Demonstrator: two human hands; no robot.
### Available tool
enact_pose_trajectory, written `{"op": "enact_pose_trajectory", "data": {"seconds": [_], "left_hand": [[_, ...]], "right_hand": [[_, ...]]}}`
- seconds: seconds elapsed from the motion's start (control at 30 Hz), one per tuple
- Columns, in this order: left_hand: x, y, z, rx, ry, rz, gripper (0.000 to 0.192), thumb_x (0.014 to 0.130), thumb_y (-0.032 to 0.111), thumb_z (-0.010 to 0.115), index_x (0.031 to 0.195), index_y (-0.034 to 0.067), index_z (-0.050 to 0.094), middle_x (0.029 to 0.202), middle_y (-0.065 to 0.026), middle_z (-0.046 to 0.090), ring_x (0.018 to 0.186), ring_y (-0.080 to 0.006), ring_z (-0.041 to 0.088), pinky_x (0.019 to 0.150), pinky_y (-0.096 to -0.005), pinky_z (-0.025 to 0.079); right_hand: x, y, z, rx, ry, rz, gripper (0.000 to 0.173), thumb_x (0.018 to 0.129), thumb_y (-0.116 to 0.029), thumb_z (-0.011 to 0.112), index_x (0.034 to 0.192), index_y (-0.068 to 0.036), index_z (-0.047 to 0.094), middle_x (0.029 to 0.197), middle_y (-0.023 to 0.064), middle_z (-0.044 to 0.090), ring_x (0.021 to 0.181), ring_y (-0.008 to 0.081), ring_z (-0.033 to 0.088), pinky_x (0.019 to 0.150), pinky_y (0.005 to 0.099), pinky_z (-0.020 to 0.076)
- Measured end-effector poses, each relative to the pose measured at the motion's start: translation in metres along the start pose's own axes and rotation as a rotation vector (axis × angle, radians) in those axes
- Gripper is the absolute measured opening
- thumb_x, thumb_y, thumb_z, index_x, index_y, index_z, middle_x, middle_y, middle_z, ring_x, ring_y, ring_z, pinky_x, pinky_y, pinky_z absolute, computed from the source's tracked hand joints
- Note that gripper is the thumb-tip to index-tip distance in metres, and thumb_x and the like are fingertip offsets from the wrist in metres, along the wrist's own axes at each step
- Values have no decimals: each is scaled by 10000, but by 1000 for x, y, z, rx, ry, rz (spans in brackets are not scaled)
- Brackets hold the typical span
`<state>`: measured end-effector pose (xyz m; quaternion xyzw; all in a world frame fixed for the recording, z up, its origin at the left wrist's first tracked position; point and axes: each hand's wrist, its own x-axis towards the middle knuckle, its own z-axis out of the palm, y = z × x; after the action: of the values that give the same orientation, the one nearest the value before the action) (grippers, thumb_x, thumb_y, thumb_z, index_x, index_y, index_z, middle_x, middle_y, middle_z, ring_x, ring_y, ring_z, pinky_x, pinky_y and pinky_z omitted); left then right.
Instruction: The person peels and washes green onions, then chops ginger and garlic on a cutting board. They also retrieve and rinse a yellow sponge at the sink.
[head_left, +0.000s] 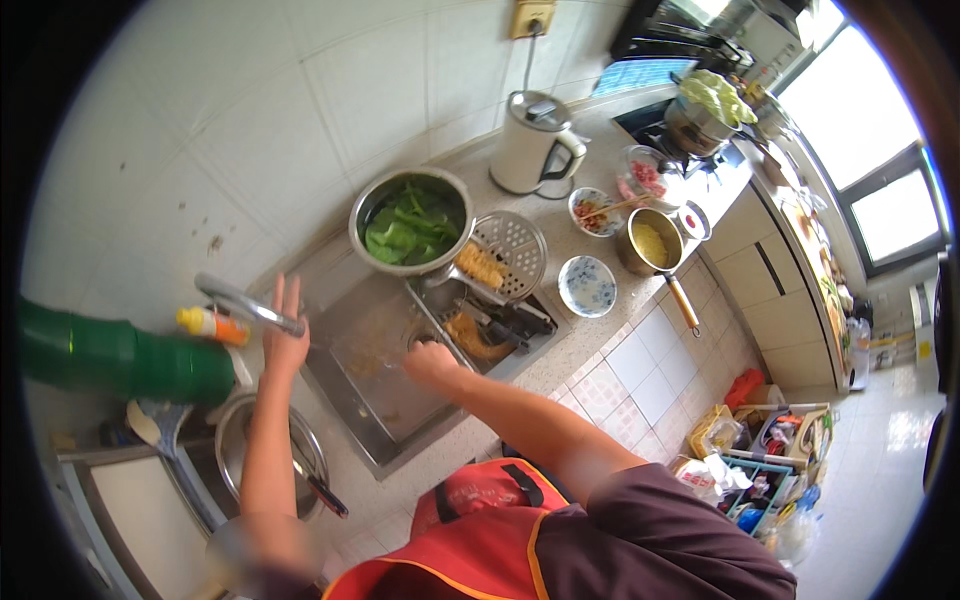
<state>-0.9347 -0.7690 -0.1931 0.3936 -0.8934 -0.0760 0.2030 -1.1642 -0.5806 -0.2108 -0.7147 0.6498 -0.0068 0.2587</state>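
Note:
My left hand (286, 330) is at the metal faucet (255, 304), fingers extended upward behind its spout; whether it grips the faucet is unclear. Over the stainless steel sink (390, 382) my right hand (431, 365) is curled, near the divider between the basins; what lies inside the fist cannot be seen. Beyond it, a metal pot (360, 232) holds green leaves (412, 225) in water. Beside that pot lie a perforated steamer plate (525, 240) and a yellowish-brown textured piece (481, 265). A similar piece and dark-handled utensils sit in the smaller basin.
A white electric kettle (529, 146) stands by the wall. Rightward are a patterned bowl (587, 286) and a saucepan (637, 259) whose wooden handle overhangs the counter edge. At left are a green cylindrical object (127, 360), a yellow-capped bottle (217, 325) and a metal basin (232, 427) with a knife.

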Motion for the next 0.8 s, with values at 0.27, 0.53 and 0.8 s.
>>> {"op": "enact_pose_trajectory", "data": {"seconds": [0.27, 0.53, 0.8], "left_hand": [[-62, 62, -41, -72, -119, -42, 153, 888, 134, 697, 839, -1, 644, 1009, -158, 678, 993, -397, 598, 882, -475, 473], [-80, 167, -38, -34, -225, -128, 749, 771, -59, 741, 1450, 48, 446, 1660, -187, 217, 1466, -438, 336, 1169, -464, 348], [-101, 438, 52, -976, -526, -454, 243, 1024, 116, 596, 1252, 33, 610, 1045, -43, 697, 893, -112, 668, 791, -273, 540]], "right_hand": [[-45, -33, -11, 522, 625, -347, 136, 884, -141, 597, 923, -14, 625, 1037, 189, 629, 953, 386, 663, 781, 449, 584], [-140, 34, -7, 88, 571, -192, 150, 793, -158, 660, 880, -48, 712, 1049, 161, 632, 1080, 352, 620, 752, 451, 584], [-348, 189, -23, 638, 518, -16, 153, 878, -144, 595, 856, -21, 683, 1007, 196, 643, 887, 404, 666, 784, 502, 548]]}}
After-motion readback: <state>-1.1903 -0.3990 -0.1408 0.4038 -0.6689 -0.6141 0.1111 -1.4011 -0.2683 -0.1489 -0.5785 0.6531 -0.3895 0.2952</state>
